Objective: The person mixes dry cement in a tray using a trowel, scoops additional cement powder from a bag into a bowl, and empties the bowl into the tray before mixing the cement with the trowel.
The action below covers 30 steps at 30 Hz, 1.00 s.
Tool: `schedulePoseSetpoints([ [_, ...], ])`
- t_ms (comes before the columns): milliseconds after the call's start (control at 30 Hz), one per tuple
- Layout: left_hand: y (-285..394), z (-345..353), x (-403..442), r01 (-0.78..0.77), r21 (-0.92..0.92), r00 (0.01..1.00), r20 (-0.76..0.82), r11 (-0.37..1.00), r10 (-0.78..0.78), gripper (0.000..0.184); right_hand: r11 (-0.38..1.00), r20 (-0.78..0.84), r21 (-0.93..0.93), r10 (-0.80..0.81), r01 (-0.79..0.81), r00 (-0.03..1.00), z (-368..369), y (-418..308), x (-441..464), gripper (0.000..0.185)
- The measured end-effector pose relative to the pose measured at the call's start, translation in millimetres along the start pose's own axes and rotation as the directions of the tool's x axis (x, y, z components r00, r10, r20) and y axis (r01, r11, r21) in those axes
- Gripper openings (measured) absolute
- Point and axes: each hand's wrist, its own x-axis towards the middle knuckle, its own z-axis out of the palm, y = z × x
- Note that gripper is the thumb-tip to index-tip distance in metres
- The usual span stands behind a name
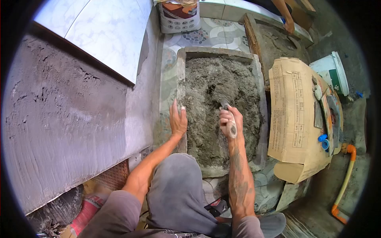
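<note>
My right hand (229, 122) is wrapped round the handle of a trowel (233, 130), whose blade is sunk in the grey mortar mix (202, 127) and hidden by it. The mix looks damp and crumbly, heaped unevenly in a rectangular mixing trough (181, 75) with raised grey walls. On the trough's left wall rests my left hand (178, 119), its fingers stretched out and holding nothing.
Left stands a plastered wall (71, 119) with pale tiles (107, 35). A printed bag (179, 16) stands behind the trough. At right are a cardboard sheet (287, 119), tools, a bucket (337, 71) and an orange pipe (349, 158). Another person's hand (289, 26) reaches over a second trough (274, 39).
</note>
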Motion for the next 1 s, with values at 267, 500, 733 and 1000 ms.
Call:
schedulePoseSetpoints([
  [267,-2,3,1,0.012,-0.072,0.999,-0.039,0.997,-0.015,0.058,0.322,-0.480,-0.830,0.002,-0.455,0.877,29,-47,-149,0.035],
  [500,-1,-1,2,-0.002,-0.079,1.000,-0.028,0.997,0.000,0.059,-0.875,-0.289,-0.444,-0.065,-0.194,0.955,65,-39,-238,0.042],
  [733,-2,0,3,-0.005,-0.053,1.000,-0.019,0.999,0.004,0.059,-0.858,0.023,-0.495,-0.169,-0.135,0.985,-45,47,-147,0.042],
  [1000,3,-1,3,0.006,-0.079,1.000,0.001,0.997,-0.006,0.060,-0.550,0.011,-0.777,-0.498,-0.307,0.867,-41,110,-74,0.044],
])
